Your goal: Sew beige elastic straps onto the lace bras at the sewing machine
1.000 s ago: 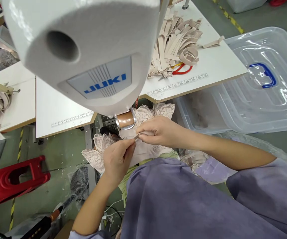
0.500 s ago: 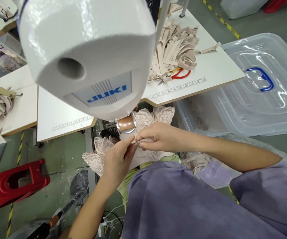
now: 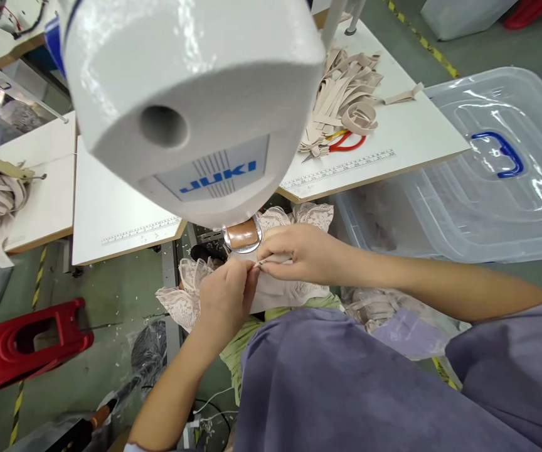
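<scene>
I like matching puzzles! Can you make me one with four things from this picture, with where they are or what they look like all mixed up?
Things
1. sewing machine
2. scissors
3. lacy cloth
4. box lid

Places and looks
A. see-through, with a blue handle
B. pale, beneath the left hand and right hand
C. white, with blue letters on the front
D. red handles showing, beside beige strips

Right pairs: 1-C, 2-D, 3-B, 4-A
</scene>
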### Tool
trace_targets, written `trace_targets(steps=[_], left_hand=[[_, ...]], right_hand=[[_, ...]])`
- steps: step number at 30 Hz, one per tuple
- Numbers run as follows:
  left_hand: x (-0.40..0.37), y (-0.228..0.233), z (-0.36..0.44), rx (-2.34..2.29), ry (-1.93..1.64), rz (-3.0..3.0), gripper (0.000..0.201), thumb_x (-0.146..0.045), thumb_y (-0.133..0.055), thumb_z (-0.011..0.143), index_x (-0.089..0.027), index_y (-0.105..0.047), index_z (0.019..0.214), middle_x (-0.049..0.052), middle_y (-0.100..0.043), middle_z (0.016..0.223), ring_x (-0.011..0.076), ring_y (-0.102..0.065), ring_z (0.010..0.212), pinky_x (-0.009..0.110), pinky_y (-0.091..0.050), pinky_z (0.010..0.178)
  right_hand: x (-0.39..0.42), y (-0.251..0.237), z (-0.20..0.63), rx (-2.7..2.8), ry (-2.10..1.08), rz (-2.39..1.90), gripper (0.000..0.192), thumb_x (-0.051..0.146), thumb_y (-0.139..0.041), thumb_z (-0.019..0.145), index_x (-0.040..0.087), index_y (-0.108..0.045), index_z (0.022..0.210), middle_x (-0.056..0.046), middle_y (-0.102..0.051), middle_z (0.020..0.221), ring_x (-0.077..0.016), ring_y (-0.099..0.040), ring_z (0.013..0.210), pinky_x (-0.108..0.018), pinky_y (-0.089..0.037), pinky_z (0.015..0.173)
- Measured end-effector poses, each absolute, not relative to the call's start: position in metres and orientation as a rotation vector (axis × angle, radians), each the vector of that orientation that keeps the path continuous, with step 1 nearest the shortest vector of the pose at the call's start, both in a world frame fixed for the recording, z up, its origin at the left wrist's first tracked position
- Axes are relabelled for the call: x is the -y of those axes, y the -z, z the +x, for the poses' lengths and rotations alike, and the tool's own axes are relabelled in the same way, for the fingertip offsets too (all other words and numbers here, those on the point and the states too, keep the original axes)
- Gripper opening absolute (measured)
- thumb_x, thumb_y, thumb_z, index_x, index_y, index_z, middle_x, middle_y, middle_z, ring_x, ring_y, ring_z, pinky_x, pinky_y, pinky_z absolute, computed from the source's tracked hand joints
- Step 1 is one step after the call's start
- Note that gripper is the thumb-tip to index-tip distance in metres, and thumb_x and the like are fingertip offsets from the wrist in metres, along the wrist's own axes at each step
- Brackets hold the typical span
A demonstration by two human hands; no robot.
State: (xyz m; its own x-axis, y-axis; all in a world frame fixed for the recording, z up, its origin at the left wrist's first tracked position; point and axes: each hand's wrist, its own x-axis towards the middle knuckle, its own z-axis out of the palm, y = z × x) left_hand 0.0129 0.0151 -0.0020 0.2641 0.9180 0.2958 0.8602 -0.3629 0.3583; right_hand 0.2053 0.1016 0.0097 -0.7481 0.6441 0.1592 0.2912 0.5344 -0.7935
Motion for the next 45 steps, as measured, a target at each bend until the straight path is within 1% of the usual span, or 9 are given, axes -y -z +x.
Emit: trace_targets(steps=[5, 8, 12, 16, 21, 28, 33, 39, 45], left_hand=[[-0.029, 0.014, -0.002, -1.802, -0.830, 2.424, 0.016, -0.028, -0.052, 0.101, -0.023, -0.067, 0.106, -0.003, -0.060, 0.063, 0.0125, -0.053, 0.055, 0.026, -0.028, 0.053], [-0.036, 0.025, -0.016, -1.635, -0.888, 2.703, 0.033, -0.013, -0.050, 0.096, -0.028, -0.066, 0.121, -0.001, -0.063, 0.069, 0.0127, -0.053, 0.059, 0.027, -0.029, 0.055], [-0.042, 0.030, -0.026, -1.527, -0.845, 2.880, 0.051, -0.007, -0.046, 0.093, -0.026, -0.056, 0.138, 0.001, -0.065, 0.077, 0.0132, -0.055, 0.062, 0.028, -0.033, 0.057], [-0.043, 0.022, -0.022, -1.602, -0.722, 2.860, 0.047, -0.009, -0.045, 0.092, -0.023, -0.058, 0.136, -0.002, -0.054, 0.063, 0.0136, -0.049, 0.056, 0.030, -0.025, 0.050], [-0.045, 0.008, -0.015, -1.675, -0.534, 2.753, 0.043, -0.013, -0.045, 0.090, -0.021, -0.062, 0.129, -0.001, -0.056, 0.062, 0.0141, -0.047, 0.053, 0.032, -0.017, 0.047], [-0.062, 0.009, -0.038, -1.345, -0.688, 2.903, 0.045, -0.006, -0.044, 0.090, -0.024, -0.065, 0.126, -0.004, -0.050, 0.057, 0.0128, -0.041, 0.051, 0.027, -0.021, 0.050], [-0.068, 0.006, -0.042, -1.332, -0.547, 3.046, 0.046, -0.005, -0.047, 0.088, -0.026, -0.067, 0.123, -0.004, -0.047, 0.054, 0.0128, -0.040, 0.049, 0.031, -0.015, 0.049], [-0.050, -0.003, -0.019, -1.618, -0.248, 2.938, 0.039, -0.011, -0.044, 0.092, -0.022, -0.062, 0.125, -0.003, -0.053, 0.056, 0.0139, -0.047, 0.049, 0.032, -0.013, 0.048], [-0.038, -0.006, 0.007, -1.822, -0.197, 2.893, 0.040, -0.008, -0.046, 0.092, -0.011, -0.055, 0.131, -0.002, -0.055, 0.060, 0.0159, -0.051, 0.051, 0.033, -0.023, 0.048]], right_hand=[[-0.140, -0.031, 0.189, 2.468, -1.082, -0.891, 0.017, 0.022, -0.061, 0.081, 0.019, -0.070, 0.066, 0.001, -0.061, 0.061, -0.0108, -0.047, 0.056, -0.028, -0.028, 0.055], [-0.154, -0.038, 0.184, 2.526, -1.092, -0.910, 0.021, 0.020, -0.060, 0.079, 0.018, -0.064, 0.059, 0.002, -0.055, 0.054, -0.0103, -0.040, 0.051, -0.030, -0.024, 0.053], [-0.159, -0.041, 0.182, 2.585, -1.002, -0.855, 0.018, 0.020, -0.062, 0.081, 0.018, -0.064, 0.063, 0.000, -0.057, 0.058, -0.0126, -0.045, 0.058, -0.030, -0.029, 0.056], [-0.153, -0.036, 0.185, 2.635, -0.816, -0.878, 0.018, 0.023, -0.061, 0.087, 0.018, -0.068, 0.071, -0.003, -0.062, 0.065, -0.0159, -0.052, 0.063, -0.031, -0.037, 0.060], [-0.124, -0.001, 0.194, 2.362, -0.314, -0.783, 0.018, 0.026, -0.058, 0.095, 0.022, -0.070, 0.107, -0.010, -0.064, 0.116, -0.0279, -0.057, 0.110, -0.044, -0.045, 0.091], [-0.102, 0.027, 0.187, 2.104, -0.115, -0.903, 0.018, 0.019, -0.062, 0.090, 0.029, -0.073, 0.099, -0.003, -0.064, 0.092, -0.0210, -0.056, 0.090, -0.040, -0.045, 0.087], [-0.101, 0.031, 0.187, 2.086, -0.264, -0.846, 0.019, 0.018, -0.058, 0.093, 0.023, -0.073, 0.103, -0.004, -0.061, 0.085, -0.0188, -0.058, 0.083, -0.034, -0.049, 0.076], [-0.083, 0.053, 0.190, 1.823, -0.812, -1.017, 0.048, 0.026, -0.058, 0.095, 0.028, -0.049, 0.142, -0.009, -0.060, 0.122, -0.0128, -0.059, 0.066, -0.032, -0.056, 0.063], [-0.103, 0.032, 0.194, 1.915, -0.854, -1.008, 0.035, 0.020, -0.056, 0.091, 0.027, -0.068, 0.123, -0.008, -0.060, 0.131, -0.0260, -0.063, 0.112, -0.041, -0.057, 0.090]])
